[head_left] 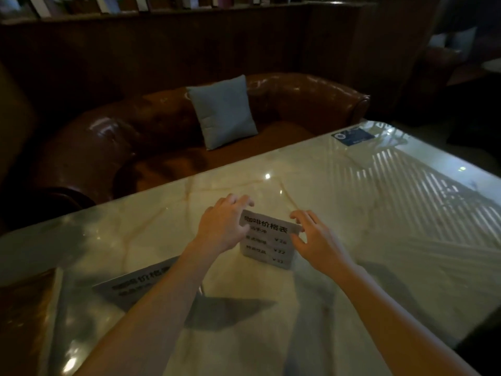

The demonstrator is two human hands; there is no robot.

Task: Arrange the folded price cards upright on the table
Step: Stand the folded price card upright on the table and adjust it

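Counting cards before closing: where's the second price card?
In the head view, the second price card lies low left on the table, partly under the left forearm.

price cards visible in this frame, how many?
2. One price card stands mid-table between the left hand and right hand. A second card sits nearer, at left, partly hidden by the left forearm. More may lie out of view.

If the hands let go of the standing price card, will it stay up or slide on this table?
The price card looks like thin folded paper, so it is probably light and easy to knock over. The table is glossy, so the card's feet may slide apart. Both the left hand and the right hand steady its top edge, which suggests it is not yet stable.
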